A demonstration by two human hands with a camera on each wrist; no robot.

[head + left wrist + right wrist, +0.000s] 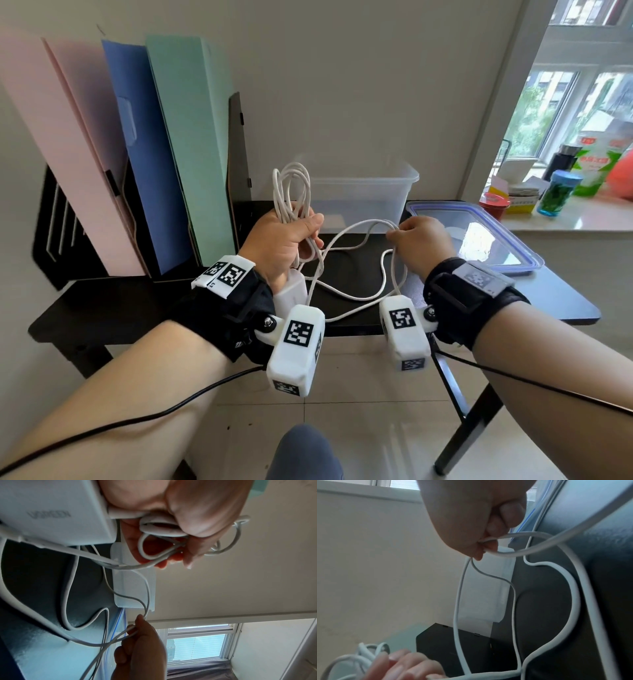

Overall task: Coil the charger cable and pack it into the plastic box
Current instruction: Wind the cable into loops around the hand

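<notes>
My left hand (291,236) grips several loops of the white charger cable (291,185), which stand up above the fist. The white charger block (291,291) hangs just below that hand; in the left wrist view the block (56,511) fills the upper left and the coils (161,527) sit in the palm. My right hand (416,241) pinches a loose stretch of the cable (489,539) between thumb and fingers. The slack cable (356,291) trails over the black table (513,294). The clear plastic box (363,202) stands open behind both hands.
The box's blue-rimmed lid (479,240) lies flat on the table to the right. Coloured folders in a black file rack (164,154) stand at the left against the wall. Bottles and cartons (561,181) sit on the windowsill at the far right.
</notes>
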